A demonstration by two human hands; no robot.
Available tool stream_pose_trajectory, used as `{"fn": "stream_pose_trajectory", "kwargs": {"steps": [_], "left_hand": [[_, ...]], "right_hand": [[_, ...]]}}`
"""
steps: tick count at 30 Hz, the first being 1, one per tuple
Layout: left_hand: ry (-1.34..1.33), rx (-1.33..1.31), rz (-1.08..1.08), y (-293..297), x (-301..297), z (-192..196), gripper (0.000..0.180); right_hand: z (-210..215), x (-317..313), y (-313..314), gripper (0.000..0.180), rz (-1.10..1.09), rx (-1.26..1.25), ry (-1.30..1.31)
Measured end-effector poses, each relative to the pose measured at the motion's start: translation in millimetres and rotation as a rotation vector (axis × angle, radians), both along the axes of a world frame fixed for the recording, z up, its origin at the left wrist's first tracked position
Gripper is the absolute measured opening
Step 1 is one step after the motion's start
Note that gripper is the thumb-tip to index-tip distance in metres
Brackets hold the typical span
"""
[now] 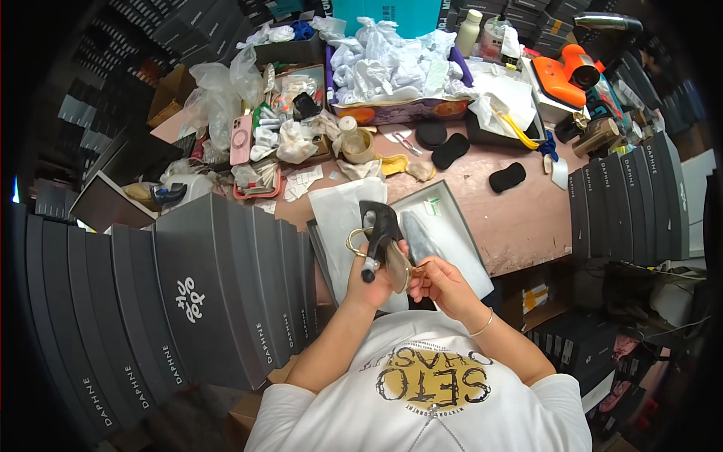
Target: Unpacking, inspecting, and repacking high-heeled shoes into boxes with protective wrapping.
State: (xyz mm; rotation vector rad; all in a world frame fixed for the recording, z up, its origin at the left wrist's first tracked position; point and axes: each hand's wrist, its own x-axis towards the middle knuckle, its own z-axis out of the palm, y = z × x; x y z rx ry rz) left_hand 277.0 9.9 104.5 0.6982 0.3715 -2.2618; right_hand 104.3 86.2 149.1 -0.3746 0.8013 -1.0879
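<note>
A black high-heeled shoe (385,226) is in my left hand (366,282), tilted over an open shoe box, its dark heel pointing toward me and its pale sole partly showing. A gold-coloured loop (355,242) stands out beside the shoe; I cannot tell whether it belongs to it. Close against the toe end, my right hand (444,285) has thumb and fingers pinched together. Whatever they grip is too small to make out. In the shoe box (461,218), on white lining paper, lies a grey, shoe-shaped thing (419,238) that looks wrapped. White tissue paper (339,207) spreads out to the left.
Stacked dark grey shoe boxes (203,286) wall the left side; more boxes (629,200) stand at right. Behind are a bin of crumpled white paper (399,68), a pink phone (241,139), a jar (350,139), black pads (507,177) and an orange device (565,75).
</note>
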Motion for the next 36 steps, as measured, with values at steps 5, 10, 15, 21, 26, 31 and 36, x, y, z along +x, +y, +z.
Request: {"fn": "stream_pose_trajectory", "kwargs": {"steps": [5,10,15,21,26,31,36], "left_hand": [[-0.805,-0.601,0.296,-12,7,25,0.048],[-0.817,-1.467,-0.479,-33,15,98,0.053],[-0.231,-1.015,-0.764,-36,5,85,0.053],[-0.523,-1.152,-0.541,-2,-19,64,0.043],[-0.75,-1.163,-0.433,3,-29,76,0.04],[-0.916,-1.303,-0.319,16,-34,79,0.036],[-1.193,-1.237,-0.14,22,-45,75,0.036]], "right_hand": [[7,-40,-20,0.03,0.018,-0.137,-0.269],[-8,-47,-26,0.034,0.127,-0.065,-0.469],[-8,-22,-37,0.042,0.015,0.269,-0.35],[-1,-31,-26,0.04,0.018,0.148,-0.212],[38,-33,-13,0.029,-0.197,-0.368,0.753],[51,-17,-14,0.019,-0.183,-0.659,1.185],[31,2,-34,0.01,-0.372,-0.729,1.262]]}}
